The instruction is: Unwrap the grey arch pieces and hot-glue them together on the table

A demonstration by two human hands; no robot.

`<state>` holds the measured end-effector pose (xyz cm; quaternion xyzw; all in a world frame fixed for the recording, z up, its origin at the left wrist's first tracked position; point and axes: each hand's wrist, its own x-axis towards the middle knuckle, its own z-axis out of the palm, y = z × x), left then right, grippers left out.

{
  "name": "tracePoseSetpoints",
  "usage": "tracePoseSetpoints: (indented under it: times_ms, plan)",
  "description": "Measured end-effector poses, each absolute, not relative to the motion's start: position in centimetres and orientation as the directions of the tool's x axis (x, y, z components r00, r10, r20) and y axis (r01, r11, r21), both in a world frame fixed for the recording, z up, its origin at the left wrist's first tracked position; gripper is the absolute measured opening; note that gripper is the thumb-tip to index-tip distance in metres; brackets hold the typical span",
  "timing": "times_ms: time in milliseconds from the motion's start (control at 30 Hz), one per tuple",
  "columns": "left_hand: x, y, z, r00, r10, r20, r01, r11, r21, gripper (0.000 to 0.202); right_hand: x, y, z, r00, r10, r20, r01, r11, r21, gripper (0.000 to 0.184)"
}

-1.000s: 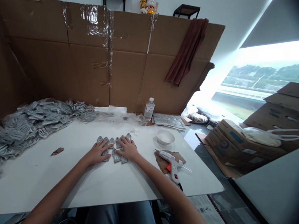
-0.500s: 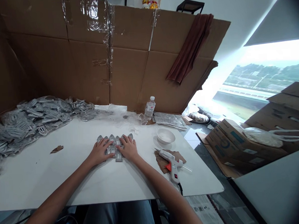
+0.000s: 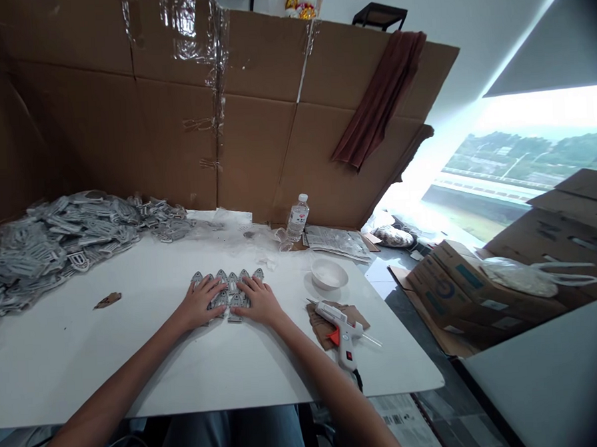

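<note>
Several flat grey pieces with pointed tops [image 3: 233, 278] lie side by side in rows on the white table [image 3: 196, 375]. My left hand [image 3: 199, 305] rests flat over the left part of the rows, its fingers stretched out. Over the right part lies my right hand [image 3: 257, 302], fingers extended and its thumb against a lower piece. The pieces show between the two hands; those under the fingers are partly hidden.
A large heap of similar grey pieces [image 3: 73, 228] fills the back left. On the right are a white bowl [image 3: 330, 274], a glue gun [image 3: 345, 338] on a cardboard scrap [image 3: 320, 329], and a water bottle [image 3: 297, 218]. A cardboard screen [image 3: 174, 136] stands behind.
My right thumb has slid toward the table's near edge along the lower pieces. My left hand stays nearly in place, and the whole view has shifted slightly.
</note>
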<state>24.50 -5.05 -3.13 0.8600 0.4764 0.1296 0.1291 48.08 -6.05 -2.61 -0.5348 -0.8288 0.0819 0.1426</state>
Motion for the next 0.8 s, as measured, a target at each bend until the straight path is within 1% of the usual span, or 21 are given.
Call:
tracePoseSetpoints:
  times_ms: [100, 233, 333, 400, 467, 567, 667, 733, 800]
  plan:
    - [24.51, -5.02, -3.42, 0.525, 0.843, 0.118, 0.776, -0.531, 0.341, 0.065, 47.81, -5.94, -3.00, -0.370, 0.907, 0.201, 0.868, 0.415, -0.272, 0.071]
    - [24.53, -4.98, -3.74, 0.528, 0.840, 0.126, 0.778, -0.538, 0.325, 0.077, 47.43, -6.17, -3.35, -0.362, 0.893, 0.267, 0.863, 0.430, -0.267, 0.064]
    - [24.71, -4.82, -3.79, 0.522, 0.844, 0.127, 0.782, -0.532, 0.324, 0.081, 47.28, -6.46, -3.23, -0.360, 0.887, 0.288, 0.859, 0.436, -0.269, 0.057]
    - [24.81, -4.72, -3.78, 0.511, 0.850, 0.126, 0.789, -0.522, 0.324, 0.080, 47.27, -6.64, -3.02, -0.360, 0.887, 0.289, 0.857, 0.437, -0.273, 0.053]
    - [24.85, -4.68, -3.76, 0.511, 0.850, 0.129, 0.788, -0.523, 0.326, 0.075, 47.28, -6.79, -2.84, -0.363, 0.887, 0.285, 0.853, 0.440, -0.282, 0.051]
    - [24.80, -4.80, -3.67, 0.524, 0.836, 0.160, 0.772, -0.546, 0.326, 0.067, 47.31, -6.92, -2.79, -0.336, 0.894, 0.297, 0.856, 0.421, -0.299, 0.051]
    - [24.88, -5.07, -3.40, 0.570, 0.801, 0.180, 0.736, -0.596, 0.321, 0.066, 47.42, -6.82, -2.95, -0.236, 0.921, 0.311, 0.887, 0.334, -0.318, 0.052]
    - [25.06, -5.27, -3.17, 0.620, 0.767, 0.169, 0.698, -0.636, 0.328, 0.066, 47.57, -6.58, -3.02, -0.174, 0.941, 0.290, 0.902, 0.270, -0.336, 0.047]
    - [25.28, -5.45, -2.97, 0.663, 0.733, 0.151, 0.661, -0.668, 0.342, 0.062, 47.78, -6.22, -2.97, -0.148, 0.956, 0.253, 0.903, 0.235, -0.360, 0.041]
